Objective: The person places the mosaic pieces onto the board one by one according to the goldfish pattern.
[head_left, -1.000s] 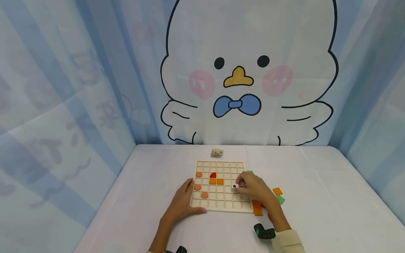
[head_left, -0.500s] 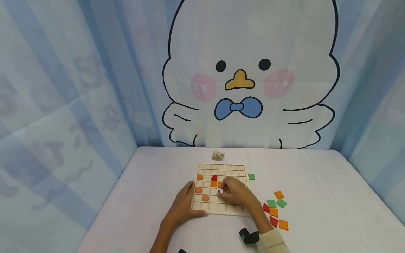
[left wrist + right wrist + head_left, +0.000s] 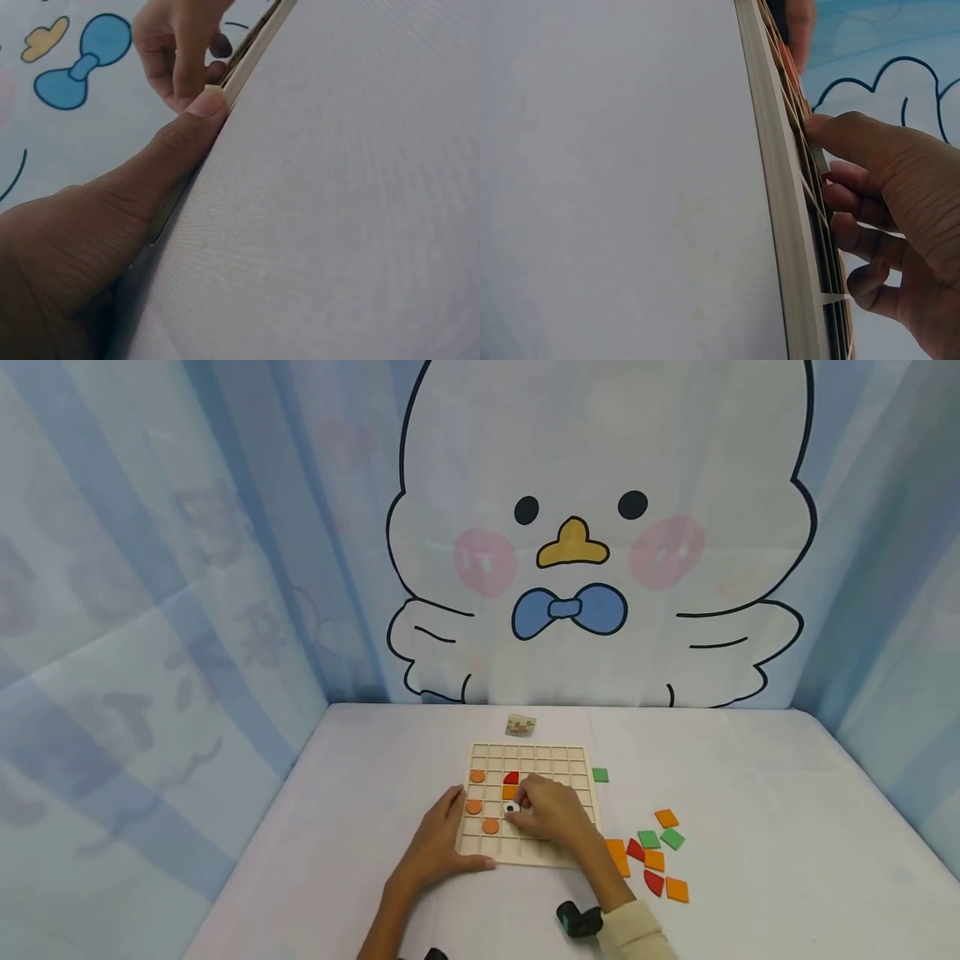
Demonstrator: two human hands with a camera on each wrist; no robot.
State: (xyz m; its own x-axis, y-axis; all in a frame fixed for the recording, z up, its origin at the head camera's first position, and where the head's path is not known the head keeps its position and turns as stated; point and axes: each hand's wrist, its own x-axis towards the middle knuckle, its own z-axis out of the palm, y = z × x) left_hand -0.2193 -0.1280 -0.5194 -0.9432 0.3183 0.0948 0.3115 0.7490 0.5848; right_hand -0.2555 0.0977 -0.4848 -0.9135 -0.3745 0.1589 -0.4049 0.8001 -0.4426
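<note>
A wooden grid board (image 3: 551, 765) lies on the table. My left hand (image 3: 435, 837) grips its near left corner, the thumb along the front edge and the fingers at the left side. My right hand (image 3: 553, 810) pinches a white tile with a black dot (image 3: 511, 808) between thumb and fingers, at a cell just below an orange square tile (image 3: 510, 792). Above that square sits a red quarter-round tile (image 3: 512, 777). Orange round pieces (image 3: 491, 826) occupy cells on the board's left. In the right wrist view the tile (image 3: 820, 159) shows edge-on at the board.
Loose orange, green and red tiles (image 3: 654, 861) lie right of the board, with a green square (image 3: 600, 775) by its right edge. A small patterned card (image 3: 521, 725) is behind the board. Printed curtains (image 3: 600, 668) border the table (image 3: 750, 793).
My right hand has carried the white dotted tile leftward across the board, from its right part to the cell below the orange square. The left hand has stayed at the board's corner.
</note>
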